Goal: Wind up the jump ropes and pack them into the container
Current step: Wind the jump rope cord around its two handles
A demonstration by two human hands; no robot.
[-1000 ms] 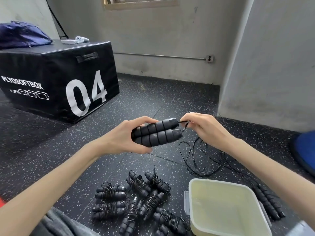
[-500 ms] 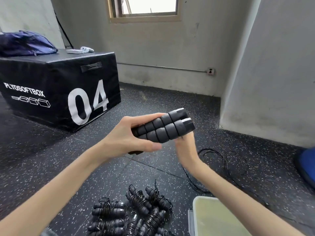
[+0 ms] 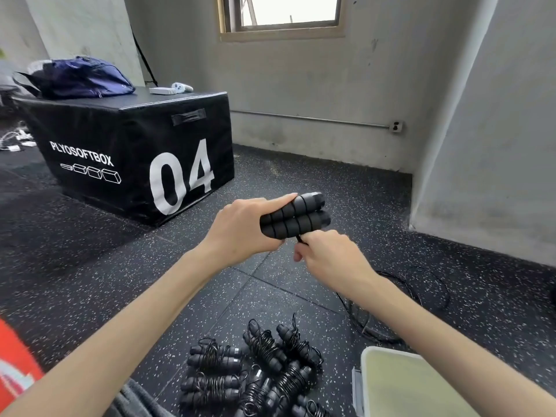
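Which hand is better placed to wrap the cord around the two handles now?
The right hand: it pinches the cord just below the handles, while the left hand grips them together.

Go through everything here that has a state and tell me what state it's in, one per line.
Pair of handles: side by side, no cord wrapped yet.
Left hand: grips the handles.
Right hand: pinches the cord under them.
Loose cord: unwound on the floor.
Wound ropes: bundled, piled on the floor.
Container: open, visible part empty.
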